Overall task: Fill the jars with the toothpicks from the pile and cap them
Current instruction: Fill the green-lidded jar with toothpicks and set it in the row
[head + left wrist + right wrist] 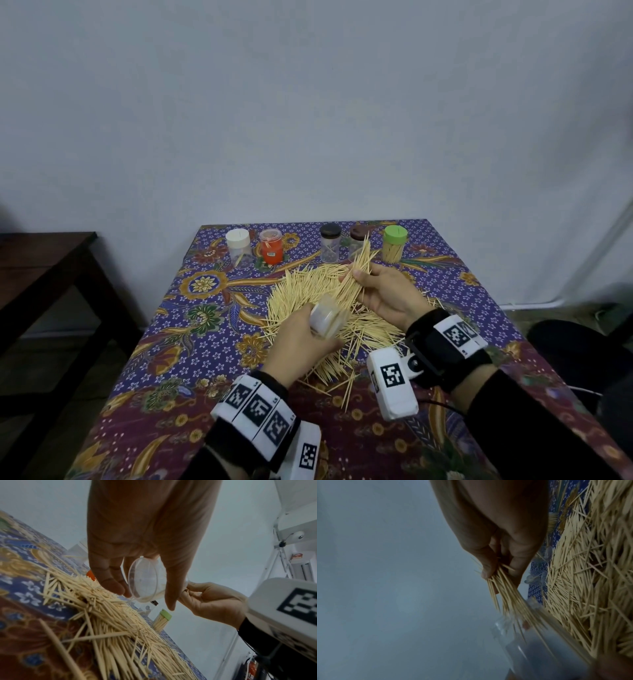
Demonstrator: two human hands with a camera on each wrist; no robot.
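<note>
Feeding a bundle of toothpicks into a tilted clear jar, over the pile.

Nearest, left hand [301,337] curled round the clear jar [327,317], held on its side with the mouth turned toward the right hand [387,294]; light, smooth plastic, likely slippery, so best gripped round the barrel, clear of the rim. Just beyond, right-hand thumb and fingers pinched on a bundle of toothpicks [356,274], lower tips entering the jar mouth; thin, stiff, sharp and light, prone to fanning out, so best held near mid-length and kept parallel. Beneath both hands, the pile [308,287] spread on the patterned tablecloth [191,342]. Farthest, a row by the wall: white-capped jar [238,247], orange jar [271,246], two dark-capped jars [330,245], and green-capped jar [394,244], packed full.
</note>
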